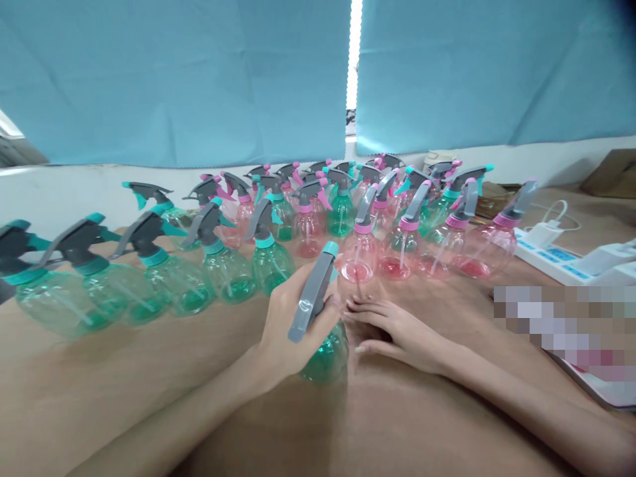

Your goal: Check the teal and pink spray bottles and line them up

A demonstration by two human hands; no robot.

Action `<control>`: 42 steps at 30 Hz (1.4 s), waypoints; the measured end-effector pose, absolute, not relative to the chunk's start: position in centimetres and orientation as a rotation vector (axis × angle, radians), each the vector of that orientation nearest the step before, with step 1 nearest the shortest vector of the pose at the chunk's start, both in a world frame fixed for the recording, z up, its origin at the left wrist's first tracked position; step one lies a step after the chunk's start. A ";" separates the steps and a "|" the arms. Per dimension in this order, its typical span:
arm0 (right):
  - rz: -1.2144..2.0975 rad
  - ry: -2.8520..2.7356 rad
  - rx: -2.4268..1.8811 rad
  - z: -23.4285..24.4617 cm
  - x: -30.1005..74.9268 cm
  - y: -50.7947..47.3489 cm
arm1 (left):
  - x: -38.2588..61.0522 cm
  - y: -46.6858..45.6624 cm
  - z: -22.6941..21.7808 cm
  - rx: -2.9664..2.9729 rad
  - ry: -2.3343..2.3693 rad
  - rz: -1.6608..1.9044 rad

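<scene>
At the near middle of the table (397, 424), the left hand (278, 324) holds a green bottle (325, 358), its fingers closed around the neck below the grey sprayer (313, 291). That bottle looks upright, nearer than all the others. Just to its right, the right hand (407, 330) lies palm down, fingers loosely spread and holding nothing; whether its fingertips touch the bottle, I cannot tell.

Much looks done: to the left, a near row of 5 green bottles (193, 298) stands upright; to the right are 4 pink bottles (355, 255), with a mixed cluster of both colours farther back. Every sprayer that can be made out sits on a bottle. Little seems left, judging by this view: only the held bottle stands clearly outside the rows.

Far bottles overlap too much to count, and the leftmost sprayer is cut off by the left edge. The left hand hides the held bottle's collar and most of its own fingers. Whether the deeper colour low in the bottles is liquid or thick plastic is unclear. At near right, before the power strip (579, 264), a pixelated patch (566, 324) covers most of a flat, white-rimmed thing (606, 396).
</scene>
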State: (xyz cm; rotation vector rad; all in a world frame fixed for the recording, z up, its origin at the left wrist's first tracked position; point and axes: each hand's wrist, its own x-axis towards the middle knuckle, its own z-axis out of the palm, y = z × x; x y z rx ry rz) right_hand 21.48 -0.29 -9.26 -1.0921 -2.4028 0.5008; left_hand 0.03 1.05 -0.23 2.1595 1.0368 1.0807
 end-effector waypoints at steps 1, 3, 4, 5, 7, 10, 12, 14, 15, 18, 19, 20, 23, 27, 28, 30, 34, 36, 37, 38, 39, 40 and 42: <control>0.504 -2.392 -1.102 -9.2 21.4 -0.4 | 0.0 1.1 -0.3 2.158 1.046 1.090; 0.511 -2.359 -1.127 -8.9 21.1 -0.9 | 0.0 1.1 -0.4 2.152 1.052 1.109; 0.518 -2.337 -1.133 -8.7 20.8 -1.2 | 0.0 1.1 -0.5 2.149 1.042 1.124; 0.529 -2.312 -1.132 -8.5 20.5 -1.6 | 0.0 1.1 -0.5 2.148 1.034 1.137; 0.546 -2.253 -1.109 -8.0 19.7 -2.5 | 0.0 1.0 -0.6 2.142 1.031 1.147; 0.539 -2.162 -1.080 -6.8 18.3 -3.7 | 0.1 0.9 -0.6 2.126 1.061 1.141; 0.548 -2.109 -1.059 -6.0 17.5 -4.2 | 0.1 0.9 -0.6 2.116 1.050 1.134; 0.577 -2.078 -1.036 -5.4 16.6 -4.4 | 0.1 0.9 -0.7 2.089 1.023 1.124; 0.587 -2.066 -1.034 -5.2 16.2 -4.4 | 0.1 0.9 -0.7 2.071 1.008 1.117; 0.543 -2.044 -1.076 -5.2 15.1 -4.2 | 0.0 1.0 -0.8 2.035 0.968 1.088; 0.513 -2.046 -1.096 -5.3 14.8 -4.1 | -0.1 1.0 -0.8 2.035 0.963 1.075; 0.487 -2.047 -1.116 -5.5 14.6 -4.0 | -0.1 1.1 -0.7 2.041 0.967 1.062; 0.472 -2.062 -1.152 -5.6 14.4 -3.8 | -0.4 1.0 -1.0 2.067 0.979 1.048; 0.436 -2.056 -1.199 -5.3 15.0 -3.4 | -1.6 0.6 -3.1 2.071 0.931 1.127; 0.418 -2.055 -1.215 -5.2 15.3 -3.1 | -2.1 0.6 -3.9 2.101 0.922 1.168; 0.378 -2.065 -1.241 -5.1 15.9 -2.4 | -3.2 0.5 -5.4 2.237 1.002 1.172; 0.226 -2.082 -1.327 -5.3 16.5 -0.1 | -4.8 1.0 -7.2 2.384 1.204 1.081; 0.136 -2.072 -1.396 -5.3 16.5 1.0 | -5.0 1.3 -7.4 2.409 1.210 1.076; 0.086 -2.064 -1.429 -5.3 16.4 1.5 | -4.9 1.4 -7.4 2.436 1.205 1.055; 0.033 -2.058 -1.461 -5.2 16.2 1.9 | -4.8 1.4 -7.4 2.471 1.194 1.016; -0.022 -2.056 -1.491 -5.1 15.9 2.3 | -4.7 1.4 -7.5 2.511 1.182 0.964; -0.076 -2.058 -1.520 -5.0 15.7 2.6 | -4.5 1.4 -7.6 2.551 1.173 0.903; -0.177 -2.069 -1.573 -4.7 15.1 3.0 | -4.3 1.4 -7.8 2.626 1.165 0.783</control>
